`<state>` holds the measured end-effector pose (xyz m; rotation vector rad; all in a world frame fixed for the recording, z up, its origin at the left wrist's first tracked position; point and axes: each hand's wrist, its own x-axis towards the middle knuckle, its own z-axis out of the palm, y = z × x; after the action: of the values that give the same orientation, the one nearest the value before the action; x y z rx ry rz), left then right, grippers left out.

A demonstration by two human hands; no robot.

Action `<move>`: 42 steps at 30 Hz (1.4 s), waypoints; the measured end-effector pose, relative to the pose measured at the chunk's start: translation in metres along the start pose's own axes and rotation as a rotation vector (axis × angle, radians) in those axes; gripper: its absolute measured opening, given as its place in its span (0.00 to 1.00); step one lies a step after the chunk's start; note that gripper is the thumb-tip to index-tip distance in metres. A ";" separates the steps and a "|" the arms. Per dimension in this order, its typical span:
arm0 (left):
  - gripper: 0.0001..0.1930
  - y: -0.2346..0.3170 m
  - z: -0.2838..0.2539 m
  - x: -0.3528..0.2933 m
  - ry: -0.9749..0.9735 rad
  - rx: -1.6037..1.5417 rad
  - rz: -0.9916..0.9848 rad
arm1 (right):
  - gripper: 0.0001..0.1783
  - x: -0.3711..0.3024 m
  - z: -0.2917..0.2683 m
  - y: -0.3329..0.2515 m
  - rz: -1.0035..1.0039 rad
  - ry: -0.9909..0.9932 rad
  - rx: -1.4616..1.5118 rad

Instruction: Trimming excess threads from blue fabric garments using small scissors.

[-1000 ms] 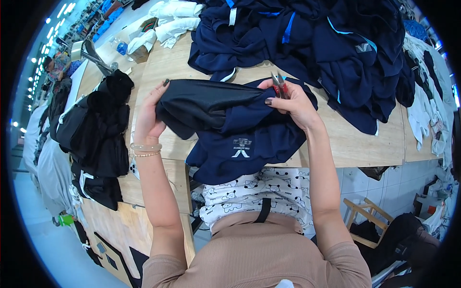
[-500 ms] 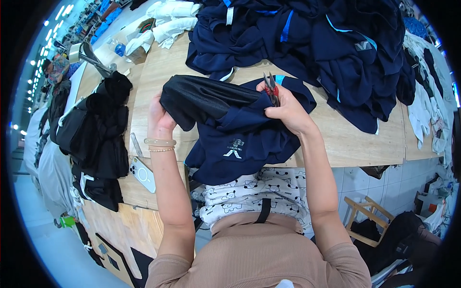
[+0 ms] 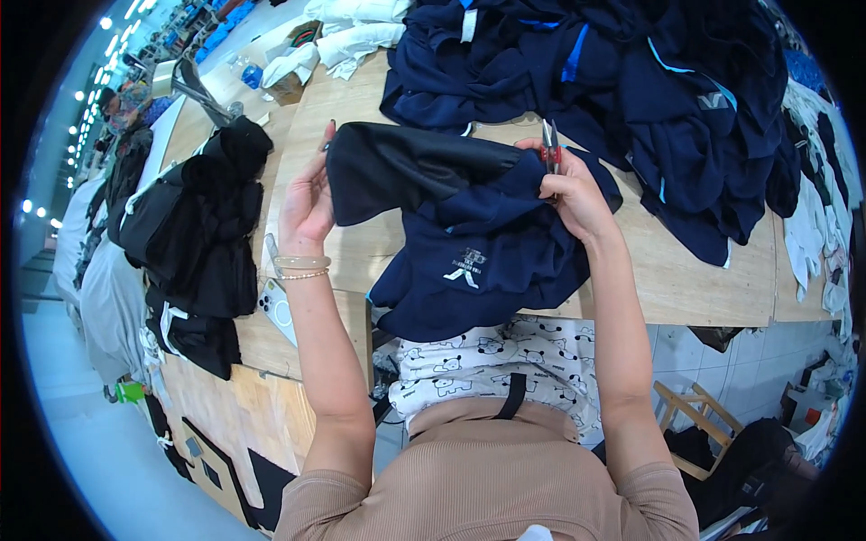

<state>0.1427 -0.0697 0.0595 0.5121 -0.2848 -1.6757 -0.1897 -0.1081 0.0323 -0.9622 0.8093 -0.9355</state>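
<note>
Left hand (image 3: 307,203) is gripping the left edge of the navy garment (image 3: 469,243), fingers closed on the black panel; compared with half a second ago it is sitting higher and further out, stretching the panel flatter. Right hand (image 3: 577,198) is pinching the garment's upper right edge, fingers clamped on cloth and on small red-handled snips (image 3: 549,149), blades pointing up. Garment is hanging over the wooden counter (image 3: 686,279) edge, below the navy clothing pile (image 3: 631,81). A phone (image 3: 278,311) is lying beside the left wrist.

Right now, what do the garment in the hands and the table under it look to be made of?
Navy garment: soft knit fabric, matte, draping in folds; its black panel looks slightly smoother, perhaps synthetic. Table: pale wood or plywood, grain lines visible, unpainted.
</note>
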 end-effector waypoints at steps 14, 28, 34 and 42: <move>0.29 0.000 0.031 -0.037 -0.087 0.321 0.130 | 0.15 0.001 0.003 -0.001 0.033 -0.057 -0.072; 0.20 -0.053 0.052 -0.037 0.159 0.443 0.258 | 0.19 -0.013 0.001 -0.008 -0.365 0.228 -0.556; 0.11 -0.166 0.026 -0.010 -0.120 1.433 0.319 | 0.10 -0.024 -0.054 0.000 -0.240 0.672 -0.790; 0.16 -0.100 0.072 -0.032 -0.059 1.528 0.282 | 0.18 -0.054 -0.071 0.000 -0.088 0.762 -0.816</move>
<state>0.0239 -0.0287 0.0810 1.4245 -1.6257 -0.9209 -0.2727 -0.0805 0.0153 -1.3504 1.9001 -1.0769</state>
